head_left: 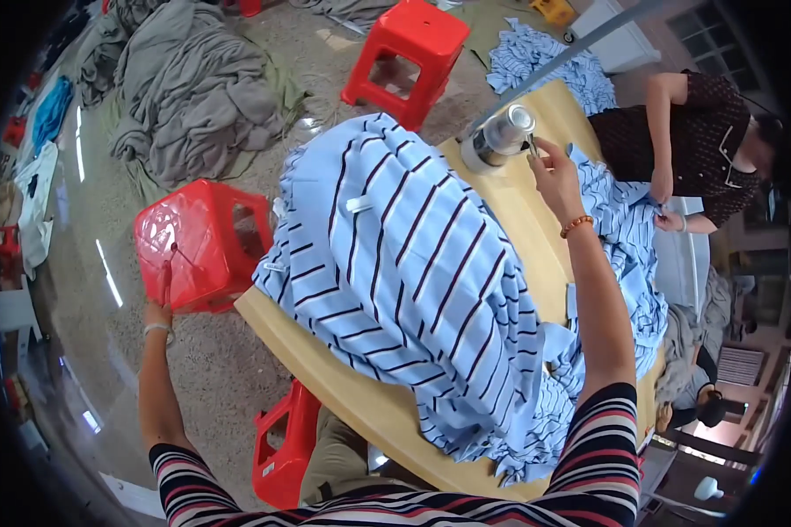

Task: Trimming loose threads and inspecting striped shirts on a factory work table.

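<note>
My left hand [159, 303] is at the near edge of a red plastic stool [204, 250], its fingers closed at the seat's rim and partly hidden. Over the table, my right hand [555, 180] pinches a small metal tool [532, 147] whose kind I cannot make out. Right beside that hand stands a clear jar [490, 145] with a pale lid and dark contents. Between my arms, a big heap of light-blue striped fabric [413, 255] with white tags covers much of the wooden table [325, 369] and hangs over its left edge.
More striped pieces [620, 237] lie on the right, where another person [685, 145] handles cloth. Red stools stand beyond the table [409, 57] and by my leg [286, 448]. Grey-green cloth [198, 88] is piled on the floor. A metal pole [558, 60] slants over the table's far end.
</note>
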Demonstrator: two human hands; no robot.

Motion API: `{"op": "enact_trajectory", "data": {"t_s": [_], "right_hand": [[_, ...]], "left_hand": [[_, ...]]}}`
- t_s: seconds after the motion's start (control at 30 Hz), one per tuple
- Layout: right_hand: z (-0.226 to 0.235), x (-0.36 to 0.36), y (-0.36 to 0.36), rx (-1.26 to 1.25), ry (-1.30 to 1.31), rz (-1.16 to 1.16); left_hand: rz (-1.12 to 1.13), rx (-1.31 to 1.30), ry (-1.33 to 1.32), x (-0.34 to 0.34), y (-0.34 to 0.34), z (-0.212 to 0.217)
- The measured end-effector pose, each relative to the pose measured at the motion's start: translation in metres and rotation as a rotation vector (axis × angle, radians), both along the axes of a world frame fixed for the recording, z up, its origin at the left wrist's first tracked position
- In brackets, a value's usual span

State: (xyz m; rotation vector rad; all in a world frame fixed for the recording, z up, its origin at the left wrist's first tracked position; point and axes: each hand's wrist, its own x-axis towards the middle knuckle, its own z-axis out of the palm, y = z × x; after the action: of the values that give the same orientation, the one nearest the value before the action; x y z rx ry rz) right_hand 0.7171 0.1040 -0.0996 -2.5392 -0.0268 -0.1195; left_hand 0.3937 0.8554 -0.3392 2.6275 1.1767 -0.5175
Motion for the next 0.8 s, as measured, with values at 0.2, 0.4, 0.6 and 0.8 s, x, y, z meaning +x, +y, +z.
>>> {"op": "enact_trajectory", "data": {"t_s": [0.2, 0.4, 0.6, 0.8], "right_hand": [[-0.007, 0.011, -0.001, -0.123, 0.002, 0.128], [0.001, 0.019, -0.033, -0.101, 0.162, 0.182], [0.008, 0.016, -0.031, 0.010, 0.137, 0.207], [0.016, 0.016, 0.028, -0.187, -0.018, 0.154]], "left_hand": [[-0.072, 0.086, 0.154, 0.021, 0.010, -0.021], [0.077, 0.076, 0.026, 0.070, -0.049, -0.027], [0.050, 0.075, -0.112, 0.046, -0.032, -0.047], [0.009, 0.138, -0.302, -0.042, 0.032, -0.087]]}}
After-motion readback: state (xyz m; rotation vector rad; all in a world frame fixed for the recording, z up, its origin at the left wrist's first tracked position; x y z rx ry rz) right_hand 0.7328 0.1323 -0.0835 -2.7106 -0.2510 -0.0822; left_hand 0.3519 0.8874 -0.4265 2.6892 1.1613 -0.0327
